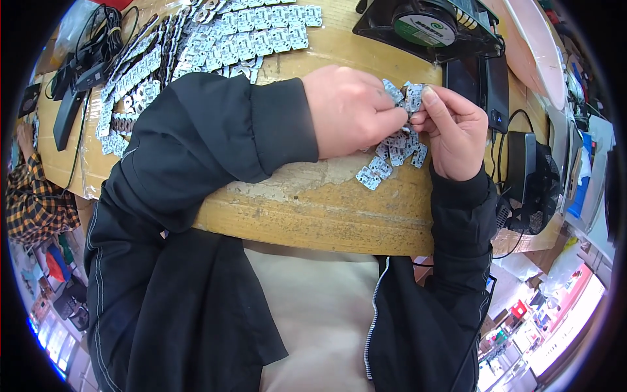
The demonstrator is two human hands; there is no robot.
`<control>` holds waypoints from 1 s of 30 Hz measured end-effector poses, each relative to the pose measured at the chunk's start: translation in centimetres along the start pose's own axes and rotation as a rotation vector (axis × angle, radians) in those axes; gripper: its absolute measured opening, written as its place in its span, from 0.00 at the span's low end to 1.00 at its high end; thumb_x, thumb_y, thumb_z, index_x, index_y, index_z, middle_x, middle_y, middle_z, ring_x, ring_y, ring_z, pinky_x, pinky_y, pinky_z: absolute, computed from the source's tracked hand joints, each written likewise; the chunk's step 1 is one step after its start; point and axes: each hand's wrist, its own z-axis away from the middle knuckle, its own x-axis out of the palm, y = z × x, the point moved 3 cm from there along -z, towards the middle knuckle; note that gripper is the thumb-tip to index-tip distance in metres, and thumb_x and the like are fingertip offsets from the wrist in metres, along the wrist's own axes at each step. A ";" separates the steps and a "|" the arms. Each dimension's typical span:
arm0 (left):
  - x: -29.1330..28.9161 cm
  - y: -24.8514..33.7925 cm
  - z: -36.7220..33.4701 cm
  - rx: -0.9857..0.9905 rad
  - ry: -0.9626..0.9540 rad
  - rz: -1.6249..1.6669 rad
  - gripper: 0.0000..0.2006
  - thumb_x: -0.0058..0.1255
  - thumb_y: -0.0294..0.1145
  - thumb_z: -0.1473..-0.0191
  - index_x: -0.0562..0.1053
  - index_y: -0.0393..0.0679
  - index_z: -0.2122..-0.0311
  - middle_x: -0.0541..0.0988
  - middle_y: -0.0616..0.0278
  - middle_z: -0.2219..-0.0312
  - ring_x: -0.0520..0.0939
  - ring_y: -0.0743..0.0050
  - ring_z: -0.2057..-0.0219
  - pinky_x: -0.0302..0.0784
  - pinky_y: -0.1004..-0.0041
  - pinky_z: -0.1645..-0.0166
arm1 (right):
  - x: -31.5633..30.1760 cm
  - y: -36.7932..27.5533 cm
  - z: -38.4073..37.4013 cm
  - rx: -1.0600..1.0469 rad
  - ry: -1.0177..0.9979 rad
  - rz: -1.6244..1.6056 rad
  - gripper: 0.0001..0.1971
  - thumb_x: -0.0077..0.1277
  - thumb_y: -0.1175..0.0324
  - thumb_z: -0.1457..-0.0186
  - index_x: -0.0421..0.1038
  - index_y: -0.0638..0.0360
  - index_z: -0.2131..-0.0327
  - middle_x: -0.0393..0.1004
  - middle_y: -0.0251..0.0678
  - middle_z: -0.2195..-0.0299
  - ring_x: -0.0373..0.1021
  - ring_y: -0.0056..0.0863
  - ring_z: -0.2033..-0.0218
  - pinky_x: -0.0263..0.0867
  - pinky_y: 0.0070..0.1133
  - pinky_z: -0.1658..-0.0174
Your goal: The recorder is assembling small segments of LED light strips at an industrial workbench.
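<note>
My right hand [457, 127] pinches a small white circuit board [413, 98] between thumb and fingers, holding it up over the table [313, 215]. Close against it on the left is my left hand [353, 111], its fingers curled in and their tips hidden; whatever they grip does not show clearly. Another small board [390, 90] sticks up just beyond the left hand's fingers. Beneath both hands lies a loose pile of similar small boards [396, 154], with a pair [374, 172] at its near left edge.
Rows of joined white boards [261, 36] cover the far left of the table. A black fan [424, 29] stands at the far right, with a black box [494, 88] beside it. Another black fan [539, 183] is at right. Black adapters [68, 121] and a person's plaid sleeve [42, 199] are at left.
</note>
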 end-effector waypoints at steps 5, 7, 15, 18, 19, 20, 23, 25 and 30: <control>-0.3 -0.3 0.2 -0.072 0.029 0.036 0.16 0.54 0.19 0.68 0.73 0.36 0.66 0.76 0.57 0.78 0.79 0.61 0.76 0.75 0.70 0.74 | -0.2 -0.1 -0.2 -0.007 0.041 0.016 0.09 0.48 0.75 0.45 0.70 0.70 0.62 0.74 0.38 0.74 0.71 0.20 0.76 0.68 0.14 0.72; -0.2 -0.3 0.2 -0.070 0.026 0.048 0.16 0.54 0.19 0.68 0.73 0.37 0.66 0.76 0.57 0.78 0.79 0.61 0.76 0.75 0.70 0.74 | -0.2 -0.1 -0.2 -0.004 0.021 0.019 0.09 0.48 0.75 0.45 0.70 0.70 0.61 0.74 0.38 0.74 0.71 0.21 0.76 0.69 0.14 0.72; -0.1 -0.2 0.1 -0.082 0.023 0.071 0.14 0.56 0.20 0.65 0.74 0.37 0.66 0.76 0.57 0.78 0.79 0.60 0.76 0.75 0.70 0.74 | -0.5 0.0 -0.1 -0.008 0.027 -0.036 0.08 0.49 0.74 0.46 0.71 0.71 0.65 0.74 0.37 0.75 0.71 0.19 0.76 0.67 0.13 0.72; -0.4 -0.3 0.1 -0.132 0.041 0.079 0.12 0.57 0.22 0.62 0.74 0.37 0.67 0.76 0.56 0.78 0.78 0.60 0.77 0.75 0.70 0.74 | -0.8 -0.9 0.0 -0.037 0.085 0.086 0.08 0.50 0.75 0.47 0.72 0.70 0.65 0.74 0.36 0.75 0.70 0.18 0.77 0.66 0.12 0.73; -0.7 -0.5 0.0 -0.181 0.106 0.158 0.10 0.57 0.23 0.60 0.75 0.37 0.67 0.77 0.56 0.79 0.79 0.61 0.78 0.75 0.72 0.75 | -0.9 -1.2 0.0 -0.037 0.083 0.087 0.08 0.50 0.75 0.47 0.72 0.70 0.65 0.74 0.36 0.75 0.70 0.18 0.77 0.66 0.12 0.73; -0.9 -0.8 -0.1 -0.230 0.172 0.237 0.09 0.58 0.24 0.58 0.75 0.37 0.67 0.77 0.55 0.79 0.79 0.62 0.79 0.75 0.73 0.75 | -0.8 -1.8 0.2 -0.175 0.088 0.397 0.07 0.49 0.77 0.47 0.72 0.70 0.65 0.74 0.36 0.75 0.69 0.17 0.77 0.65 0.11 0.73; -1.4 -1.1 -0.2 -0.310 0.210 0.302 0.08 0.57 0.26 0.56 0.76 0.37 0.67 0.78 0.54 0.80 0.79 0.65 0.81 0.74 0.76 0.76 | -0.5 -2.8 0.6 -0.400 0.078 0.683 0.07 0.48 0.79 0.47 0.72 0.70 0.65 0.73 0.36 0.74 0.68 0.16 0.77 0.65 0.11 0.73; -1.7 -1.0 -0.3 -0.340 0.176 0.329 0.08 0.57 0.26 0.55 0.76 0.37 0.67 0.78 0.55 0.80 0.80 0.67 0.81 0.74 0.78 0.76 | -0.1 -3.2 0.9 -0.485 0.065 0.657 0.06 0.48 0.80 0.48 0.73 0.71 0.65 0.73 0.37 0.74 0.69 0.16 0.76 0.65 0.11 0.73; -1.7 -0.7 -0.4 -0.345 0.147 0.402 0.07 0.55 0.25 0.53 0.76 0.36 0.67 0.78 0.56 0.81 0.81 0.72 0.81 0.75 0.80 0.76 | 0.9 -2.8 1.0 -0.287 -0.145 0.446 0.07 0.46 0.82 0.47 0.72 0.73 0.64 0.73 0.38 0.74 0.69 0.19 0.76 0.66 0.13 0.72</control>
